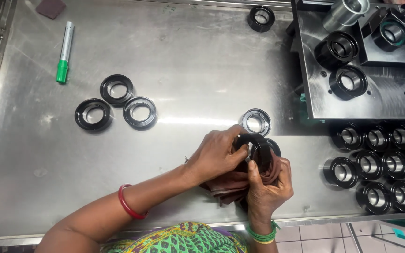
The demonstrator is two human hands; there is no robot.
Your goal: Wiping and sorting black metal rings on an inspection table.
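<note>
Both hands are gripping: left hand (219,152) pinching black ring (253,142), right hand (267,185) holding brown cloth (230,187) w/ it, near surface (188,70) edge.

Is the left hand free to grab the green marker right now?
Probably not: the left hand grips a black ring with the right hand, and the green marker lies far off across the table.
</note>
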